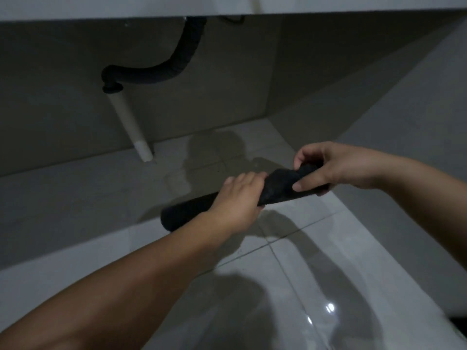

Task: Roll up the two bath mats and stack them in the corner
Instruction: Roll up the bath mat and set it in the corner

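Both hands, left (237, 198) and right (336, 168), grip one dark rolled bath mat (278, 185) above glossy tiled floor (316, 248); drain hose (161, 72) on wall.

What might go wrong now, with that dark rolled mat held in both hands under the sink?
The rolled mat is gripped only at its right part by the left hand and right hand; the free left end could sag or unroll. The floor tiles look glossy, perhaps wet, so the roll might slide once set down. The white pipe stands close to the corner and could get bumped.
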The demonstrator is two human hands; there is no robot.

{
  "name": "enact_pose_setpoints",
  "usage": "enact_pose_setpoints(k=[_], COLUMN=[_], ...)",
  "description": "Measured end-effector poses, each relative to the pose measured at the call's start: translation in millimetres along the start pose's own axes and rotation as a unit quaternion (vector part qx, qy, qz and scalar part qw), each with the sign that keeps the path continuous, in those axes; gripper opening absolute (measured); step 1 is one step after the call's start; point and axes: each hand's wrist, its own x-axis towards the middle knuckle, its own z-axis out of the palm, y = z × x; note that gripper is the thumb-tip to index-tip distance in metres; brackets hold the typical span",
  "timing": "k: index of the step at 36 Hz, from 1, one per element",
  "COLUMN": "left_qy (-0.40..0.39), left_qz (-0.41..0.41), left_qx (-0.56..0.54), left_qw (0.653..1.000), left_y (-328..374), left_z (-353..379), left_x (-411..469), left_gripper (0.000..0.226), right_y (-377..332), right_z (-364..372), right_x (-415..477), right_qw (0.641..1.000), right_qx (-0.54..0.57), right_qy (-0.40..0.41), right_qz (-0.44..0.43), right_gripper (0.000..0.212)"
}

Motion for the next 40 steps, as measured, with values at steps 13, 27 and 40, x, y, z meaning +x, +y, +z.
enact_pose_setpoints(k=[13,27,40], left_qy=[0.019,-0.025,-0.059], left_qz=[-0.009,-0.398,-0.409], left_qx=[0.068,-0.466,-0.597], left_qw=[0.997,0.790,0.687], left_y=[29.6,106.4,90.5], left_z=[42.5,99.9,188.6], left_x=[66.8,195.7,277.4], left_gripper=[0.066,0.039,0.025], right_y=[67.5,194.7,271.1], right_z=[-20.0,-62.7,-58.1], right_x=[23.5,78.0,125.1], right_qw=[0.978,0.899,0.891], right_qx=[0.063,0.153,-0.047], right_qy=[0.192,0.411,0.451], right_qz=[0.043,0.019,-0.030], right_gripper=[0.027,0.035,0.017])
